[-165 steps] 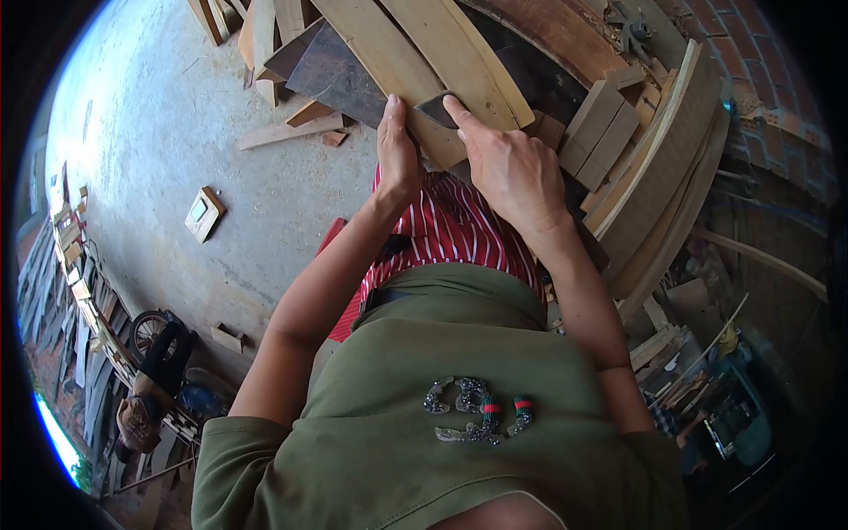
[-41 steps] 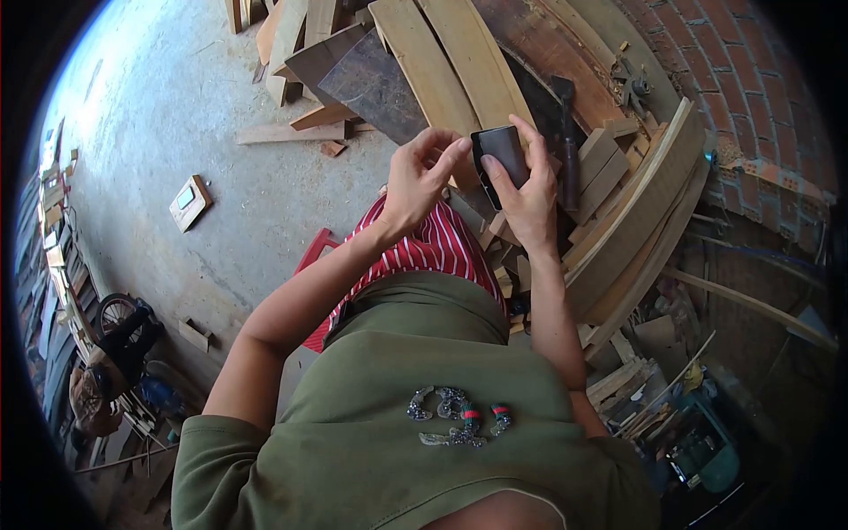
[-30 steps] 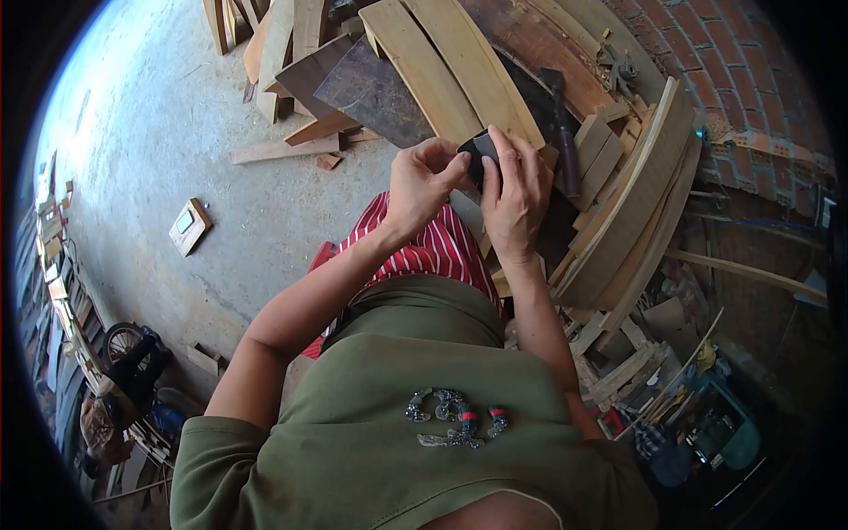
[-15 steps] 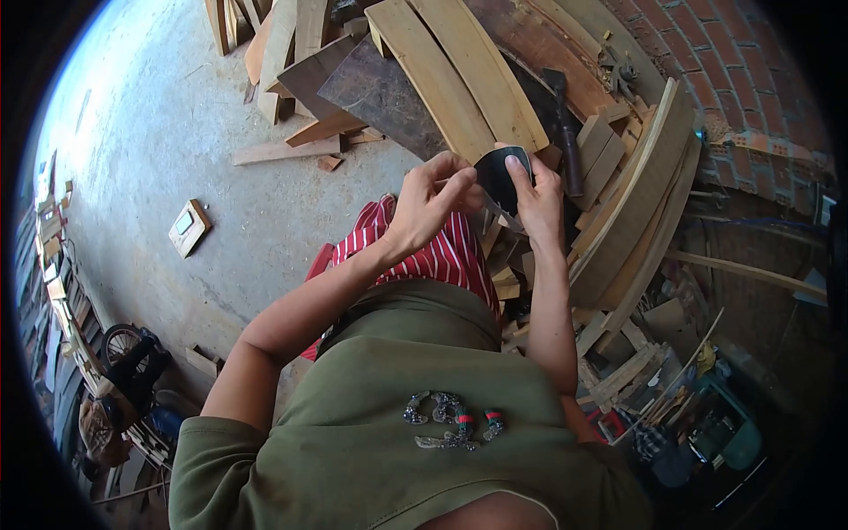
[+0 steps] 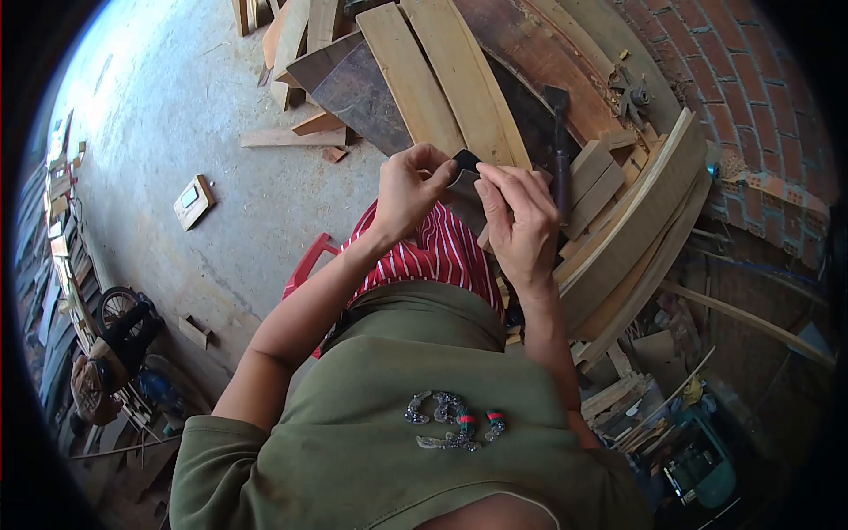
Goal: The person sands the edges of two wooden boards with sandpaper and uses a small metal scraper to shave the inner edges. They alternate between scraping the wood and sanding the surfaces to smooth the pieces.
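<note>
A bent piece of sandpaper (image 5: 465,193), black on one face and grey-brown on the other, is held up in front of my lap. My left hand (image 5: 407,192) pinches its left edge between thumb and fingers. On the other side my right hand (image 5: 525,223) has its fingertips closed on the upper right edge. Part of the sheet is hidden behind the fingers. Just beyond my hands lie two long pale boards (image 5: 459,84), side by side.
A dark-handled hammer (image 5: 560,146) lies right of the boards. Curved planks (image 5: 632,230) are stacked by the brick wall (image 5: 751,88). A small wooden block with a light panel (image 5: 193,202) sits on the concrete floor. Another person (image 5: 102,384) is at lower left, near a wheel.
My right hand has shifted its hold from the sheet's face to its upper edge, fingers now pointing left. My left hand has moved slightly left, and the sheet is turned and folded differently.
</note>
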`<state>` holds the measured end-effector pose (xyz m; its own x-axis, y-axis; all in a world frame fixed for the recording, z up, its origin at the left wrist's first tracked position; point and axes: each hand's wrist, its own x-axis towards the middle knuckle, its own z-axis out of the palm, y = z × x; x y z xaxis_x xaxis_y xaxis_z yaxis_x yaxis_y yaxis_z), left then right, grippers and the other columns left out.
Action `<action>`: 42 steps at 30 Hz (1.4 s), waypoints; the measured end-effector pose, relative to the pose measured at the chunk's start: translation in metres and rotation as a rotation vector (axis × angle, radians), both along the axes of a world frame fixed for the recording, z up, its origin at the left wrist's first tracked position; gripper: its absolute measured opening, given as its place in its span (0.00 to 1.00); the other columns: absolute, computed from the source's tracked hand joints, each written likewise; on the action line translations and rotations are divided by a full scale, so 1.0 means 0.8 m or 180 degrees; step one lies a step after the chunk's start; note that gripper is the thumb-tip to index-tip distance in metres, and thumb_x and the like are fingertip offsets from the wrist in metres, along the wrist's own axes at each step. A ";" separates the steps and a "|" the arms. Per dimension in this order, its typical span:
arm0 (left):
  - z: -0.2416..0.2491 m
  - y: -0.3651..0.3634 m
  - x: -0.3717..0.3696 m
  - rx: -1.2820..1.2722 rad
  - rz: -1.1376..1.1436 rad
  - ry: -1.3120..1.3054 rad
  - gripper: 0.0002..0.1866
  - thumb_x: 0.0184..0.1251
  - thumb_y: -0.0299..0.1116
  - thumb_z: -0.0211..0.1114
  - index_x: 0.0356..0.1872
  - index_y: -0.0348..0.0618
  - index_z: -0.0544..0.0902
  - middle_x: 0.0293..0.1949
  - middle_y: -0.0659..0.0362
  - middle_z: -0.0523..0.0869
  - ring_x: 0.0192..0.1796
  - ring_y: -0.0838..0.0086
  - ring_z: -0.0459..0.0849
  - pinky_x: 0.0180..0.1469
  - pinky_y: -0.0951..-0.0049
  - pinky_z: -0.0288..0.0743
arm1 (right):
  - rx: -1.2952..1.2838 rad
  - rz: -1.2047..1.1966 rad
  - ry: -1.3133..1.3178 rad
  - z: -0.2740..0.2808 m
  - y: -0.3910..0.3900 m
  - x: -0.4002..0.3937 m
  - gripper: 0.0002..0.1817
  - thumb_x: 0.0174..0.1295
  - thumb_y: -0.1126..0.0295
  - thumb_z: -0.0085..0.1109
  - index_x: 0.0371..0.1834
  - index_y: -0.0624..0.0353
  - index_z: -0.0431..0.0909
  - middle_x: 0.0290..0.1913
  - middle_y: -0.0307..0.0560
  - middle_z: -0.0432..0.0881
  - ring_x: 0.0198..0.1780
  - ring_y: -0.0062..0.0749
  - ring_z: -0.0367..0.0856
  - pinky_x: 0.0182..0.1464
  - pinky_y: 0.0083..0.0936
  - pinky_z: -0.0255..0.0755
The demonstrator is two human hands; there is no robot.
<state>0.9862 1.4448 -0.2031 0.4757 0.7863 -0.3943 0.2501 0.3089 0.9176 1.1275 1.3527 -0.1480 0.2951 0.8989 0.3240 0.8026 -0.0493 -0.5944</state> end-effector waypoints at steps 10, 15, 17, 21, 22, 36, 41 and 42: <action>0.005 -0.021 0.034 0.0129 0.0444 -0.0160 0.06 0.69 0.27 0.68 0.34 0.34 0.84 0.28 0.64 0.86 0.29 0.87 0.81 0.30 0.83 0.74 | -0.0617 0.0575 -0.0028 -0.018 -0.002 0.004 0.19 0.44 0.81 0.71 0.41 0.57 0.78 0.46 0.46 0.73 0.47 0.42 0.74 0.46 0.39 0.74; 0.007 -0.020 0.022 -0.0210 0.0588 -0.0225 0.07 0.69 0.28 0.68 0.32 0.35 0.82 0.27 0.65 0.85 0.29 0.88 0.80 0.30 0.83 0.73 | -0.0536 -0.0276 0.0210 -0.035 -0.004 -0.010 0.30 0.46 0.76 0.74 0.58 0.56 0.81 0.52 0.46 0.74 0.48 0.42 0.75 0.49 0.36 0.76; 0.005 -0.026 0.016 0.0026 0.0402 -0.0186 0.08 0.69 0.28 0.68 0.32 0.35 0.82 0.27 0.64 0.85 0.29 0.87 0.80 0.31 0.82 0.73 | -0.0738 -0.0090 0.0081 -0.046 -0.008 -0.010 0.36 0.48 0.72 0.78 0.66 0.52 0.80 0.53 0.44 0.75 0.46 0.38 0.77 0.49 0.36 0.75; 0.010 -0.021 0.006 0.0014 0.0001 -0.0416 0.09 0.71 0.30 0.68 0.34 0.35 0.81 0.25 0.64 0.84 0.28 0.87 0.79 0.29 0.83 0.71 | -0.0744 -0.0035 -0.0282 -0.036 -0.012 -0.012 0.38 0.44 0.77 0.74 0.66 0.48 0.81 0.50 0.40 0.80 0.46 0.37 0.79 0.49 0.34 0.77; 0.008 -0.021 0.005 -0.0052 0.0029 -0.0419 0.09 0.72 0.31 0.67 0.35 0.35 0.81 0.25 0.64 0.84 0.26 0.88 0.77 0.27 0.83 0.70 | -0.0491 0.0069 -0.0212 -0.033 -0.010 -0.015 0.38 0.45 0.83 0.68 0.66 0.49 0.80 0.51 0.41 0.82 0.50 0.39 0.79 0.52 0.35 0.78; -0.038 0.035 -0.014 0.0010 0.1249 -0.0549 0.17 0.76 0.38 0.63 0.56 0.36 0.80 0.41 0.61 0.86 0.36 0.81 0.80 0.43 0.75 0.78 | -0.0653 -0.0726 -0.0256 -0.022 0.035 -0.016 0.13 0.57 0.73 0.69 0.47 0.56 0.84 0.43 0.41 0.83 0.46 0.40 0.83 0.48 0.35 0.78; -0.061 0.050 0.006 -0.1338 0.0619 -0.1013 0.21 0.74 0.40 0.67 0.58 0.34 0.79 0.47 0.53 0.88 0.48 0.70 0.86 0.52 0.66 0.81 | -0.0870 -0.0743 -0.0452 -0.039 0.049 -0.044 0.14 0.59 0.70 0.69 0.49 0.59 0.84 0.46 0.42 0.82 0.44 0.44 0.85 0.46 0.37 0.78; -0.062 0.052 0.006 -0.1276 0.0555 -0.1065 0.21 0.74 0.40 0.67 0.58 0.33 0.79 0.49 0.52 0.87 0.48 0.70 0.87 0.52 0.65 0.82 | -0.0892 -0.0746 -0.0463 -0.041 0.043 -0.049 0.14 0.59 0.70 0.69 0.49 0.59 0.84 0.46 0.42 0.82 0.44 0.44 0.85 0.46 0.37 0.78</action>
<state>0.9913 1.4860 -0.2525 0.5026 0.6839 -0.5288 -0.1212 0.6614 0.7402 1.0884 1.3870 -0.1806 0.4721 0.8720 0.1291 0.8252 -0.3856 -0.4128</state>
